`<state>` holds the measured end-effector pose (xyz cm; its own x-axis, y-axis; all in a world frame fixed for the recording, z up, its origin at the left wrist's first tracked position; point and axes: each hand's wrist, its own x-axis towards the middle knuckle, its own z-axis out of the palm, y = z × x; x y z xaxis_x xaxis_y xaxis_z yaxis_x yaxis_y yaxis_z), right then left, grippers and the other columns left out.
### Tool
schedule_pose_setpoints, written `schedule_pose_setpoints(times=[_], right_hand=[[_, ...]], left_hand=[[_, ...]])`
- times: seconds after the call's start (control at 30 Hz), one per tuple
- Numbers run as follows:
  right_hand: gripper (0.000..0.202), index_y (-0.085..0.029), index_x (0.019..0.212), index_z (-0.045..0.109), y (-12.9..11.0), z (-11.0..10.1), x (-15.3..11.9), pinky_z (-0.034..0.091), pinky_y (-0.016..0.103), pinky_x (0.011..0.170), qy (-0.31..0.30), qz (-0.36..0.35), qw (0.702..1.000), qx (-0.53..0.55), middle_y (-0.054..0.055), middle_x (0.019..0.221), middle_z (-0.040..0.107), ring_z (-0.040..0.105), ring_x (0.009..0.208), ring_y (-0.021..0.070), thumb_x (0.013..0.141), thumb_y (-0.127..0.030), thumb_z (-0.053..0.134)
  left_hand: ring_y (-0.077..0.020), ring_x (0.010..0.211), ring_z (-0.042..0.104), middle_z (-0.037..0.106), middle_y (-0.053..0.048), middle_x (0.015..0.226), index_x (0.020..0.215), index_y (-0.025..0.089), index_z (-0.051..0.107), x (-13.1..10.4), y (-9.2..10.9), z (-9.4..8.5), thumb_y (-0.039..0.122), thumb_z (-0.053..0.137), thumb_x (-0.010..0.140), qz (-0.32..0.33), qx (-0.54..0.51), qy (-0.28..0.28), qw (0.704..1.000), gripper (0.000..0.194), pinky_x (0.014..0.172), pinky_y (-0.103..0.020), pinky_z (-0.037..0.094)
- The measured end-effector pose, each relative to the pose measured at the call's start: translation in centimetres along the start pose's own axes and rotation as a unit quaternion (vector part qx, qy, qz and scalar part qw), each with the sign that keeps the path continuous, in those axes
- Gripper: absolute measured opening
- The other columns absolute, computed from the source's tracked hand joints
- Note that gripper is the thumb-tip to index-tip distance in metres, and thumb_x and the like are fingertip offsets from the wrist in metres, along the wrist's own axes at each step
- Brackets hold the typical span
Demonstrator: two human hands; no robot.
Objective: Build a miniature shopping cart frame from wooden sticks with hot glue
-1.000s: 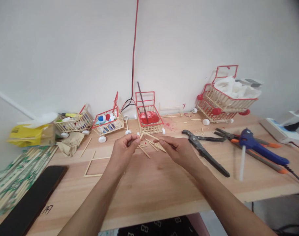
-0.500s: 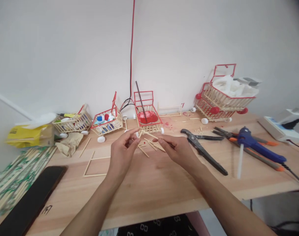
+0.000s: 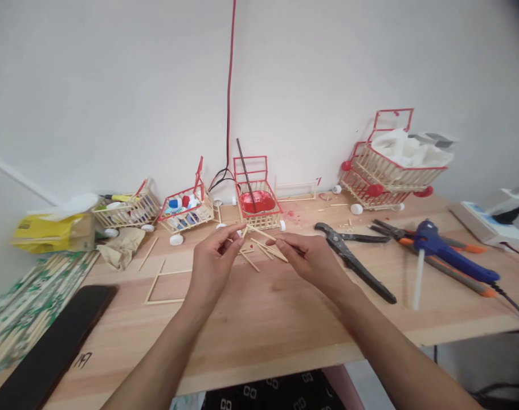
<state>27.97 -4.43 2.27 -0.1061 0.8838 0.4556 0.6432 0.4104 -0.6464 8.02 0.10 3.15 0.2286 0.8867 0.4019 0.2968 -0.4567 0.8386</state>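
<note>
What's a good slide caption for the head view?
Both bare hands hold thin pale wooden sticks before miniature red-trimmed wooden carts.

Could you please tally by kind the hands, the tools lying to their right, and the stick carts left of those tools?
Hands: 2 (left hand, right hand)
Tools: 3 (black two-handled tool, orange-and-grey pliers, blue glue gun)
Carts, from the left: 3 (first cart, second cart, third cart)
Total: 8

A plain, pale-grey painted wall (image 3: 327, 68) rises beyond the hands (image 3: 212, 256); a light-brown, wood-grained tabletop (image 3: 276, 324) spreads beneath and around them.
</note>
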Motion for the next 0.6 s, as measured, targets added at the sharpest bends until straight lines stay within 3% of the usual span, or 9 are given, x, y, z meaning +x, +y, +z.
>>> schedule_pose_setpoints(times=[0.17,0.3,0.6], right_hand=[[0.033,-0.016,0.096,0.073,-0.02,-0.02,-0.06,0.026,0.021,0.048,0.000,-0.001,1.000,-0.015,-0.002,0.055,0.047,0.035,0.049,0.0091,0.094,-0.032,0.044],[0.033,-0.016,0.096,0.073,-0.01,-0.03,-0.07,0.026,0.021,0.048,-0.002,0.004,1.000,-0.017,-0.003,0.054,0.047,0.035,0.048,0.0090,0.094,-0.032,0.044],[0.032,-0.016,0.097,0.074,-0.12,-0.16,-0.05,0.025,0.021,0.048,-0.003,0.007,1.000,0.003,-0.002,0.055,0.052,0.038,0.048,0.0084,0.093,-0.031,0.046]], left_hand=[[-0.0122,0.067,0.055,0.061,0.000,0.079,0.124,0.019,0.057,0.11,-0.06,0.12,0.025,0.064,0.080,-0.038,-0.055,-0.013,0.998,0.045,0.064,-0.024,0.042],[-0.0137,0.069,0.059,0.065,-0.001,0.078,0.121,0.015,0.055,0.21,-0.10,0.20,0.024,0.067,0.076,-0.059,-0.068,-0.002,0.996,0.048,0.067,-0.026,0.045],[-0.0164,0.072,0.061,0.071,-0.004,0.080,0.086,0.018,0.075,0.25,-0.19,-0.07,0.026,0.068,0.076,-0.010,0.022,0.018,1.000,0.015,0.069,-0.028,0.046]])
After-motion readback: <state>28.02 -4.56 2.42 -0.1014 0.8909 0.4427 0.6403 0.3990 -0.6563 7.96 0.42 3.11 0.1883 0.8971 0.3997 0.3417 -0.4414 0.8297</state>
